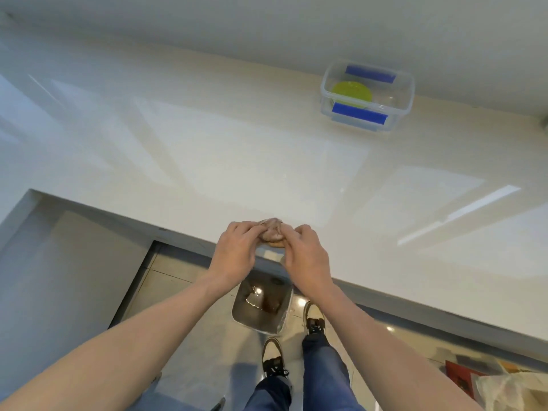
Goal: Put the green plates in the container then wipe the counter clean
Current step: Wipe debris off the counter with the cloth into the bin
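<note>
Round green plate (351, 94) inside the clear box (406, 93) with blue clips. Left hand (235, 253) and right hand (305, 256) both squeezing one crumpled cloth (271, 232) at the counter (207, 161) edge.

Bright even light, pale window glare streaking the glossy counter (267, 161), soft overall blur, wide-angle bending at edges

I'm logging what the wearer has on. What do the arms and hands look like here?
Both forearms are bare, with no sleeves in view. The left hand and right hand wear no gloves; no rings, watch or bracelet can be seen.
</note>
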